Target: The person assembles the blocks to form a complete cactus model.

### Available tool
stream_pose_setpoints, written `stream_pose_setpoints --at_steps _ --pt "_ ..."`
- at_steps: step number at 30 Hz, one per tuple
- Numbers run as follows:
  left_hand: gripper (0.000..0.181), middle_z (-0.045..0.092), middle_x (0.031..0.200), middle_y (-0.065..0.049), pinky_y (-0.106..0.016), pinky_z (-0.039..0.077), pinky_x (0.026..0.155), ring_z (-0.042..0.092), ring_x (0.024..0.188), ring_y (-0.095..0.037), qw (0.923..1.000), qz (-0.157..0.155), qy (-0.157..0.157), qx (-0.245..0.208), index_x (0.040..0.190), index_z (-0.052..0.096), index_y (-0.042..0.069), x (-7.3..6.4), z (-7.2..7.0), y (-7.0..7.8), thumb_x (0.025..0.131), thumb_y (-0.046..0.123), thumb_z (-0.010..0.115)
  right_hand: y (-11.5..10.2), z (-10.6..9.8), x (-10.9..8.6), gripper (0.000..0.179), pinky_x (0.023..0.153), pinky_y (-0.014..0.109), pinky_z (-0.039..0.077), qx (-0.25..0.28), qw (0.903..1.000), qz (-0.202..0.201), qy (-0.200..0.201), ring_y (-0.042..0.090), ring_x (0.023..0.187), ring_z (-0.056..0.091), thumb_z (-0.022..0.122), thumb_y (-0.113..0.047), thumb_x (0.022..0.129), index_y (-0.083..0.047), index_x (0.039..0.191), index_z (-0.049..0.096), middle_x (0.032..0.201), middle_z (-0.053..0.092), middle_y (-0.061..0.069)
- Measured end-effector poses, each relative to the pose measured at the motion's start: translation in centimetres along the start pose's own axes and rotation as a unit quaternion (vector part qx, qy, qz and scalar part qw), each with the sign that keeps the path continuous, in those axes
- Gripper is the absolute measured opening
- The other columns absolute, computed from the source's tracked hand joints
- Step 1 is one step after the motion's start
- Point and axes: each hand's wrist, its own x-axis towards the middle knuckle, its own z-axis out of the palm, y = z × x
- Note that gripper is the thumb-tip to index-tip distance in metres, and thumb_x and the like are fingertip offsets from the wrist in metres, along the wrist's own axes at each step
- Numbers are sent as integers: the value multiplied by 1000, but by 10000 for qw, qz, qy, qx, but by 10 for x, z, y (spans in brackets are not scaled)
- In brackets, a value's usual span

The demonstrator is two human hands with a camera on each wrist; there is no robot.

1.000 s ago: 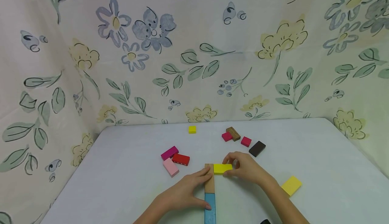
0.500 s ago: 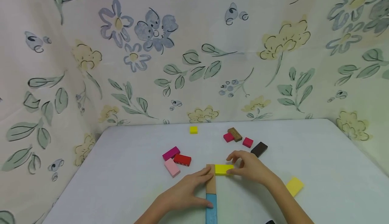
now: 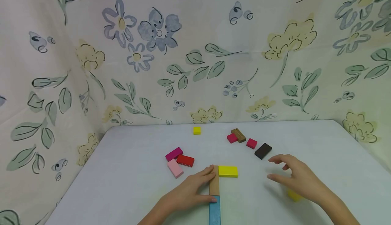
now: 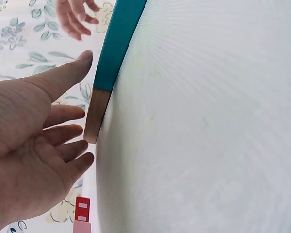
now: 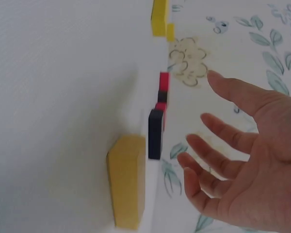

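Observation:
My left hand [image 3: 190, 192] rests fingertips on a tan wooden block [image 3: 215, 184], its thumb on the blue block [image 3: 215, 211] that meets the tan one end to end. A bright yellow block [image 3: 227, 171] lies crosswise against the tan block's far end, forming a corner. Nothing is in my right hand [image 3: 300, 177], which hovers to the right with fingers parted. Below that hand lies a paler yellow block [image 3: 294, 195], mostly covered in the head view but plain in the right wrist view. A dark brown block [image 3: 263, 151] lies just beyond the right fingertips.
Left of centre sit a magenta block [image 3: 174, 154], a red block [image 3: 185, 161] and a pink block [image 3: 175, 168], close together. Farther back are a small yellow block [image 3: 197, 130], a brown block [image 3: 238, 135] and two small crimson blocks [image 3: 252, 143]. A floral cloth [image 3: 183, 65] hangs behind the table.
My right hand has let go of the bright yellow block and moved right, over the paler yellow block. The bright yellow block stays against the tan one. My left hand keeps its place.

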Motion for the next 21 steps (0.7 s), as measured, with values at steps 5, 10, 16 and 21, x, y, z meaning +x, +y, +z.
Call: stream_pose_setpoints --at_steps 5,10,16,21 --pt "79 32 173 2 -32 46 117 34 158 -24 10000 25 -13 67 164 41 20 0 1 0 96 42 76 21 -9 -17 62 81 54 58 -363 9987 194 290 38 103 64 91 -33 83 0 129 66 125 67 20" --pt "78 31 173 3 -32 46 117 34 158 -24 9999 25 -26 104 164 41 21 -1 1 0 97 42 76 42 -9 -31 71 81 55 58 -582 9967 423 375 43 101 62 94 -32 78 7 129 63 121 66 28" --pt "78 30 173 4 -32 45 117 34 158 -23 9999 62 -61 102 164 40 21 0 2 -2 98 43 74 62 -6 -41 78 71 32 52 -763 9943 720 178 30 94 60 96 -36 75 11 126 60 115 67 20" --pt "78 30 174 4 -32 45 118 34 158 -23 9999 63 -73 68 164 39 22 -1 2 -4 98 43 74 73 -2 -45 81 70 30 52 -823 9923 915 -113 26 92 59 95 -39 77 14 125 57 108 64 14"
